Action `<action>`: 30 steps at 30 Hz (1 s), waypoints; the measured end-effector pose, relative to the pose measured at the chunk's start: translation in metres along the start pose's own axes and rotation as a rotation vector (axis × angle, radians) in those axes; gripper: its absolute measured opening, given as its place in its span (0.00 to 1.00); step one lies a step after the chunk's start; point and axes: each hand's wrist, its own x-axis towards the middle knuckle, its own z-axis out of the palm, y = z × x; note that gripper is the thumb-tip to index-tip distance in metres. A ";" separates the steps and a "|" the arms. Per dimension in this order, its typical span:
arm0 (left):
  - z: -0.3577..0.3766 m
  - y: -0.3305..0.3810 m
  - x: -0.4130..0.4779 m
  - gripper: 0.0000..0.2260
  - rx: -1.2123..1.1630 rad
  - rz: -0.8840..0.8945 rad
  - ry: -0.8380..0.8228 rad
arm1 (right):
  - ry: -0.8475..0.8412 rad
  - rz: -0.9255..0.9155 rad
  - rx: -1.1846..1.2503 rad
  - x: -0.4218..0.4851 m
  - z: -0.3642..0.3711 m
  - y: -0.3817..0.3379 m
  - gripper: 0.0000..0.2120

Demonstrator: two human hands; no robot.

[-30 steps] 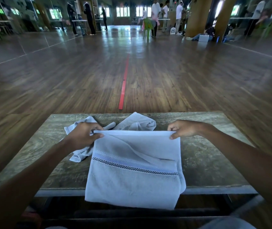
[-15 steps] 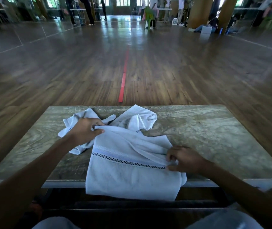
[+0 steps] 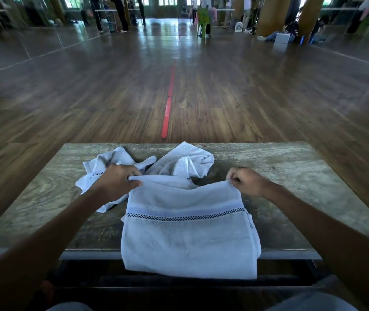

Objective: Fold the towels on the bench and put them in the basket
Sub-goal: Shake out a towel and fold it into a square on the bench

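Observation:
A white towel point(image 3: 188, 241) with a black checked stripe lies doubled over on the wooden bench point(image 3: 291, 176), its lower part hanging over the near edge. My left hand point(image 3: 117, 182) pinches its far left corner and my right hand point(image 3: 247, 181) pinches its far right corner, holding the top edge taut. Behind it a second white towel point(image 3: 188, 160) lies crumpled on the bench, part of it under my left hand. No basket is in view.
The bench's near edge point(image 3: 291, 254) runs just below my forearms, with dark space beneath it. Beyond the bench lies a wooden floor with a red tape line point(image 3: 167, 108). Several people point(image 3: 203, 16) and tables stand far back in the hall.
My right hand has moved from the towel's near right edge up to its far right corner, bringing a layer with it. The top edge is now stretched between both hands. My left hand stayed.

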 end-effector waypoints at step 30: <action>-0.122 0.073 -0.026 0.07 0.194 0.095 -0.089 | 0.060 -0.163 -0.365 -0.095 -0.145 -0.091 0.03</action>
